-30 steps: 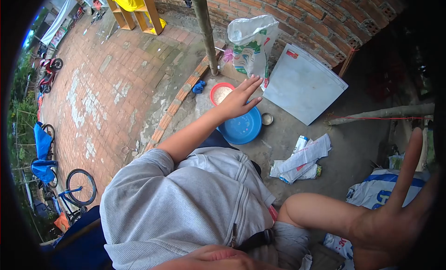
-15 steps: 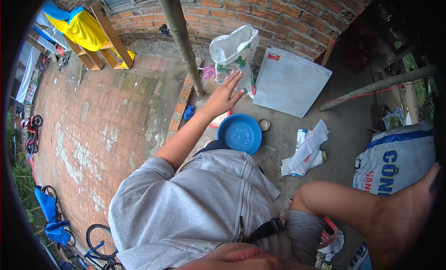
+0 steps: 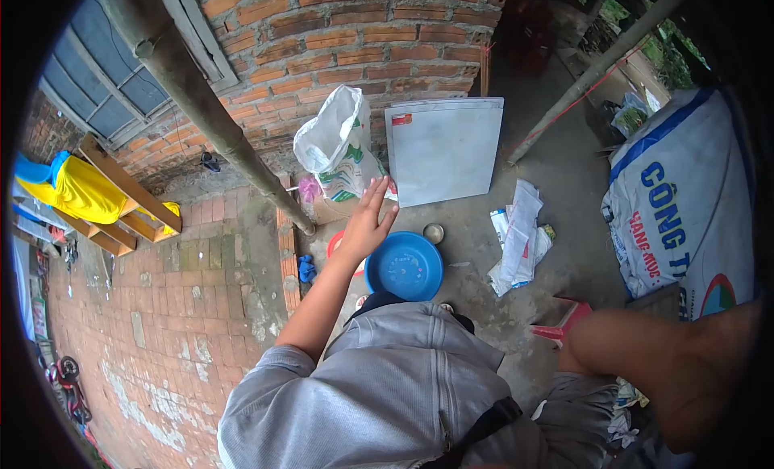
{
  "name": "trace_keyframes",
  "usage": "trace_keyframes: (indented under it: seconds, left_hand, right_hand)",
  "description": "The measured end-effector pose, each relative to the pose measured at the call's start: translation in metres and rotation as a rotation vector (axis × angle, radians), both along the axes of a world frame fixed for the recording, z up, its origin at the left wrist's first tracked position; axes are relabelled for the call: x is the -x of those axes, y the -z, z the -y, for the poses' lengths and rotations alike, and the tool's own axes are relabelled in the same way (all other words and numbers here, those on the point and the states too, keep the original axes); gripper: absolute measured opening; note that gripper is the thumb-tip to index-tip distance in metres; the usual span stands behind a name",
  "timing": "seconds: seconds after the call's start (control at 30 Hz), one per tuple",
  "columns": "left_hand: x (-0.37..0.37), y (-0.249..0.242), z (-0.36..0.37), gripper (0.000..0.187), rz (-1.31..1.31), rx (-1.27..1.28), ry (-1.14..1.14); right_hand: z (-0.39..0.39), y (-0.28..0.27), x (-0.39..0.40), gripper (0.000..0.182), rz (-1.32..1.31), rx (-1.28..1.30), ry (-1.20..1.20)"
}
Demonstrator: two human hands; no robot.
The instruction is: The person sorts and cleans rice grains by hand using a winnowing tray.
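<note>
My left hand [image 3: 370, 222] is stretched out in front of me, its fingers open and nothing in them. It hovers above the blue basin [image 3: 405, 267], which holds small bits that I cannot make out. Behind the hand stands an open white sack [image 3: 343, 158] with green print. A red-rimmed container [image 3: 335, 243] is partly hidden by my arm. A small metal bowl [image 3: 434, 233] sits beside the basin. My right forearm [image 3: 669, 348] is raised close to the camera, and its hand is lost at the dark right edge.
A pale panel [image 3: 446, 154] leans on the brick wall [image 3: 322, 58]. Flattened packaging [image 3: 520, 239] lies on the concrete. A pink stool [image 3: 562, 320] and large printed sack [image 3: 677, 195] are at right. A bamboo pole [image 3: 210, 118] rises at left, near a blue cloth [image 3: 306, 269].
The view has tilted and turned, bringing more of the brick wall and large sack into sight. My left hand stays open over the basin area. My right hand has slipped out of sight.
</note>
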State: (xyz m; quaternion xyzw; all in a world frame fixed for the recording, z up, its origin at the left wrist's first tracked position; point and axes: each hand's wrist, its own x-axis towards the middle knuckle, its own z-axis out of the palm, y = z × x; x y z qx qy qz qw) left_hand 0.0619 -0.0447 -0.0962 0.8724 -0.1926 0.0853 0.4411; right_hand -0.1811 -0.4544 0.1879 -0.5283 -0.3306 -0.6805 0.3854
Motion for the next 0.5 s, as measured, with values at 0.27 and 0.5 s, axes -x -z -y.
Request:
trace_keyframes:
  seconds: [0.27,0.5]
  left_hand:
    - [0.017,-0.003,0.025,0.058,-0.076,-0.023,-0.031]
    - [0.029,-0.004,0.052,0.056,-0.034,0.018,-0.069]
  right_hand:
    - [-0.011,-0.013,0.009,0.032,0.174,0.055,-0.101]
    - [0.058,0.015,0.032,0.032,0.158,-0.079,-0.167]
